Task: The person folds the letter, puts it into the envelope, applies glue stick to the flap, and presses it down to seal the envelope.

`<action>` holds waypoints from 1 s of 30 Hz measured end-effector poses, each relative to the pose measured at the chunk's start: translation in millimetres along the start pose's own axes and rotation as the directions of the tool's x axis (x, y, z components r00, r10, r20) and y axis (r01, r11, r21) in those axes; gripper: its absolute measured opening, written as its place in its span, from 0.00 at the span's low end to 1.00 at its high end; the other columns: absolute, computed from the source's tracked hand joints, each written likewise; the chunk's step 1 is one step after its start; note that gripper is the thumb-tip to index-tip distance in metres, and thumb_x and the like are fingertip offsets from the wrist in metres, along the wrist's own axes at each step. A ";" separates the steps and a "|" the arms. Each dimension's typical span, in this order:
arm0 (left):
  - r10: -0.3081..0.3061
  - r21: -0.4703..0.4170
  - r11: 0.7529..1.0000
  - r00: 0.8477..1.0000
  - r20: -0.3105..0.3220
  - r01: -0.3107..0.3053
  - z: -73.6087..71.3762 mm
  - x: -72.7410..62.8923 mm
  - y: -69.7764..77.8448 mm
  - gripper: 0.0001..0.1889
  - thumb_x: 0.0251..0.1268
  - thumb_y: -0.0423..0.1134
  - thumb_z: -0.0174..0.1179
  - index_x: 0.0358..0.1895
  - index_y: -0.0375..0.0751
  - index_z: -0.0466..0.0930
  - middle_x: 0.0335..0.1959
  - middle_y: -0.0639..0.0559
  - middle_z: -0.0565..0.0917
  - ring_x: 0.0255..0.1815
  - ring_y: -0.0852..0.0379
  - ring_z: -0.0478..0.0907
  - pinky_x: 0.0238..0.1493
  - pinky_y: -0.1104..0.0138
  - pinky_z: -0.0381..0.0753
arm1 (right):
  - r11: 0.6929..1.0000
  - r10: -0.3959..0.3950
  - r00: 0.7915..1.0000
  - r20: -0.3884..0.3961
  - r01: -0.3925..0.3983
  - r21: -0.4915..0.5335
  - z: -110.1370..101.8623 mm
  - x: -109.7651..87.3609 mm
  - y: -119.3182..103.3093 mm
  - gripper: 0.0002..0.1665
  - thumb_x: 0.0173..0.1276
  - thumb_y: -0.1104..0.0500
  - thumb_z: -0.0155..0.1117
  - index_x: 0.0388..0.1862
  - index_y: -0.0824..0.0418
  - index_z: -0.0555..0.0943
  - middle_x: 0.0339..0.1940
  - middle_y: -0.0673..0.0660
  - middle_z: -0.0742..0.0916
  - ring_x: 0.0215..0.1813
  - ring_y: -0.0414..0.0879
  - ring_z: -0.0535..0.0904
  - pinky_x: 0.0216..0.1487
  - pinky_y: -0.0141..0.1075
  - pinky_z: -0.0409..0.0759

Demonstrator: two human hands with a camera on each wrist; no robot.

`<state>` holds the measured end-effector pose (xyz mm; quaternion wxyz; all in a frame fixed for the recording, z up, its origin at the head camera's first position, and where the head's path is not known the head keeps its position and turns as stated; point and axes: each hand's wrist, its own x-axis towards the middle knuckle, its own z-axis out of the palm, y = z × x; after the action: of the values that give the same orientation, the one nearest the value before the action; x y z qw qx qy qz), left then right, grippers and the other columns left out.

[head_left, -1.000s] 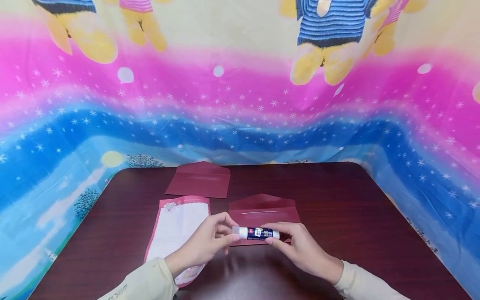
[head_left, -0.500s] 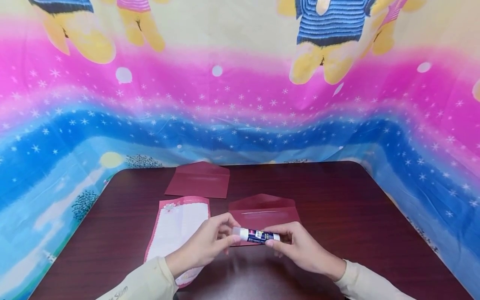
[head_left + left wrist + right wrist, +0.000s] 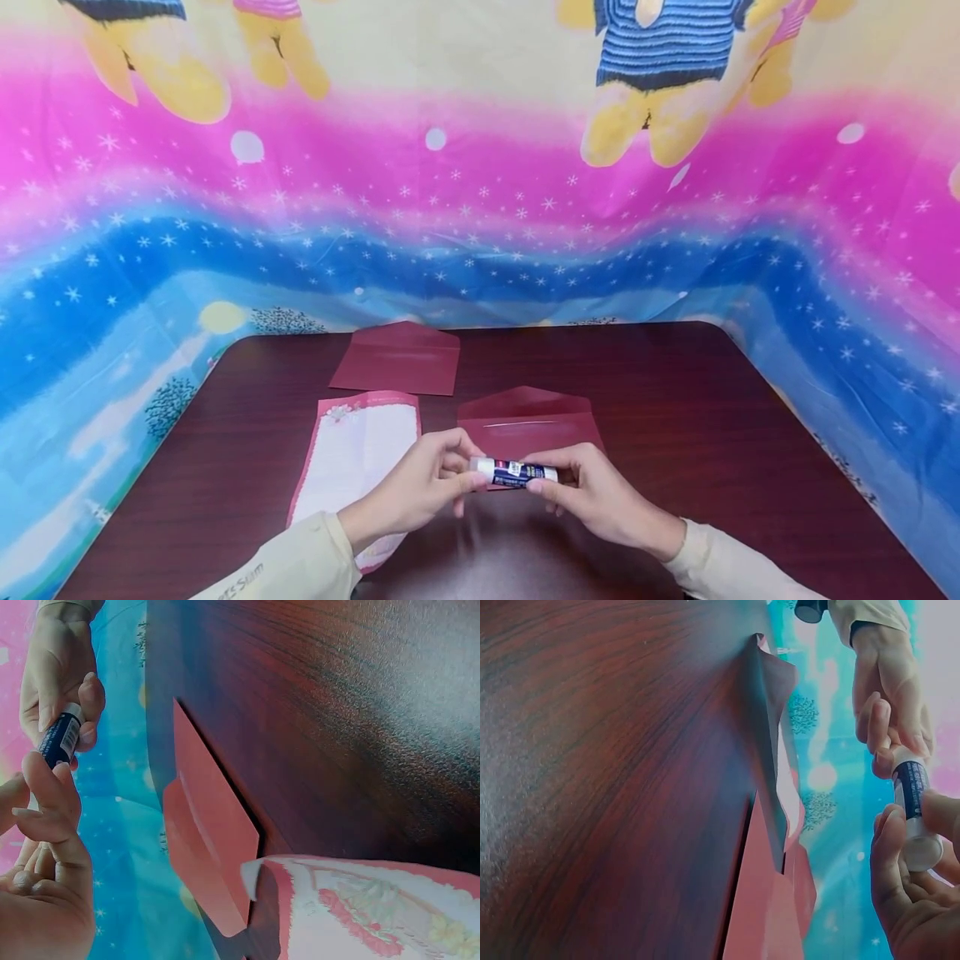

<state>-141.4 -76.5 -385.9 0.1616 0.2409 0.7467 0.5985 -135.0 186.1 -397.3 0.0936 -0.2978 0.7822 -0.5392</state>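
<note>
Both hands hold a glue stick with a dark blue label, level above the table. My left hand pinches its clear-capped end between thumb and fingers. The white end sits between the thumb and fingers of my right hand. In the right wrist view, the glue stick's round white base faces the camera. Behind and below the hands lies a dark red envelope with its flap up, its front edge partly hidden. A white letter sheet with a red floral border lies under my left forearm, its lower part partly covered.
Another red envelope, flap raised, lies at the back left of the brown wooden table. A printed cloth backdrop hangs round the table's far and side edges. One end of the letter sheet curls up off the table.
My left hand has shifted slightly right along the glue stick, covering more of its capped end. The label has turned a little, and both hands keep hold. Envelopes and letter sheet stay put.
</note>
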 end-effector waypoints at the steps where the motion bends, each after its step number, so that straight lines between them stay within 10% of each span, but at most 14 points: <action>1: 0.000 0.007 1.000 1.000 -0.002 0.000 0.0 0.3 0.6 0.10 0.67 0.33 0.66 0.44 0.30 0.76 0.29 0.33 0.86 0.16 0.53 0.78 0.19 0.73 0.71 | 1.000 0.003 1.000 0.002 -0.003 -0.001 0.0 0.3 0.0 0.15 0.73 0.59 0.64 0.52 0.68 0.84 0.27 0.68 0.86 0.24 0.34 0.79 0.24 0.43 0.85; 22: -0.050 0.082 0.995 0.999 -0.011 0.051 -3.1 -3.6 -3.0 0.10 0.67 0.36 0.67 0.43 0.36 0.77 0.27 0.34 0.84 0.15 0.51 0.78 0.25 0.70 0.79 | 0.990 0.046 0.997 0.054 -0.038 -0.134 -0.7 11.5 0.0 0.15 0.72 0.51 0.67 0.52 0.55 0.86 0.33 0.58 0.88 0.28 0.33 0.77 0.29 0.33 0.83; 30: -0.062 0.120 0.991 0.998 -0.018 0.064 -0.2 0.0 -2.1 0.10 0.69 0.38 0.65 0.43 0.37 0.76 0.26 0.38 0.84 0.18 0.58 0.77 0.23 0.69 0.77 | 0.863 -0.071 0.997 0.041 0.082 -0.498 10.3 13.1 -3.0 0.16 0.69 0.54 0.70 0.55 0.49 0.85 0.46 0.41 0.85 0.41 0.31 0.77 0.40 0.27 0.80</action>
<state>-141.8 -77.1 -387.9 0.1602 0.2223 0.7900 0.5484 -139.7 169.9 -396.4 0.0004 -0.3485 0.8815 -0.3186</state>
